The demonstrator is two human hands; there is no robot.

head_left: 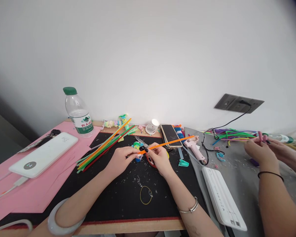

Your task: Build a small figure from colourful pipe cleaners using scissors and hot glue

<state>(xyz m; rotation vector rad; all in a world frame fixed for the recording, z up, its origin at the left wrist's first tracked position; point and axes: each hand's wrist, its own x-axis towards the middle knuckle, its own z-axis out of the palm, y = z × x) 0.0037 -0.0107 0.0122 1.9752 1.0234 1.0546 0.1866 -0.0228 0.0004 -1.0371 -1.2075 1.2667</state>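
My left hand (124, 158) pinches the near end of an orange pipe cleaner (177, 141). My right hand (160, 160) grips the same pipe cleaner close by, and its long free end points up to the right. Behind my fingers lie scissors (141, 141), partly covered by my right hand. Small blue and green pieces (136, 144) show just behind the fingertips; what they are I cannot make out. To the left of my hands rests a bundle of pipe cleaners (101, 152) in orange, green, red and yellow.
A black mat (118, 200) carries scraps and a rubber band (146, 195). Around it are a water bottle (80, 113), power bank (44, 154), phone (171, 135), paper cup (152, 126), pink glue gun (195, 149) and power strip (223, 197). A co-worker's hands (261, 151) work at right.
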